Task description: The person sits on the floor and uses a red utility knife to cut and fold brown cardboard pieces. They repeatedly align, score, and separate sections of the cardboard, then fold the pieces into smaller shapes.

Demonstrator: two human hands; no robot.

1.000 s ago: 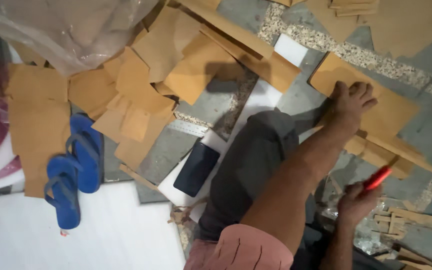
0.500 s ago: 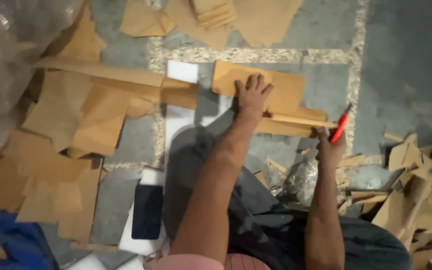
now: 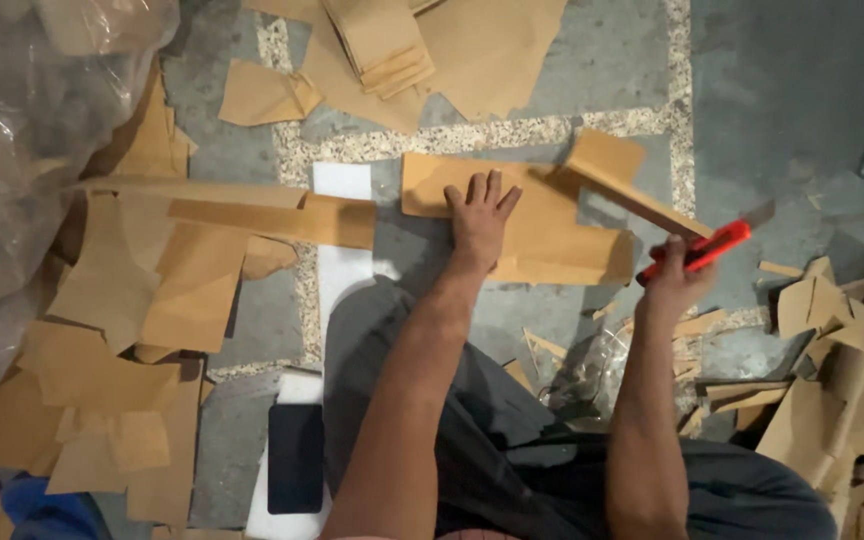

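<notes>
My left hand [image 3: 478,212] lies flat, fingers spread, on a brown cardboard sheet [image 3: 552,235] spread on the grey floor. My right hand [image 3: 674,275] is closed around a red utility knife [image 3: 704,247] whose blade end points up and right. Just above the knife, a narrow cardboard strip [image 3: 624,182] slants across the sheet's right end. My knee in dark trousers [image 3: 392,330] is under my left forearm.
Cardboard offcuts cover the floor at left [image 3: 192,270] and right [image 3: 842,370]. A stack of cut pieces [image 3: 377,40] lies at the top. A clear plastic bag [image 3: 32,130] fills the upper left. A dark phone [image 3: 295,455] rests on white foam. Crumpled clear plastic [image 3: 592,375] is near my right knee.
The view has swung from the left side to straight over the sheet. My left hand stays on the cardboard; my right hand with the knife has come up beside the strip.
</notes>
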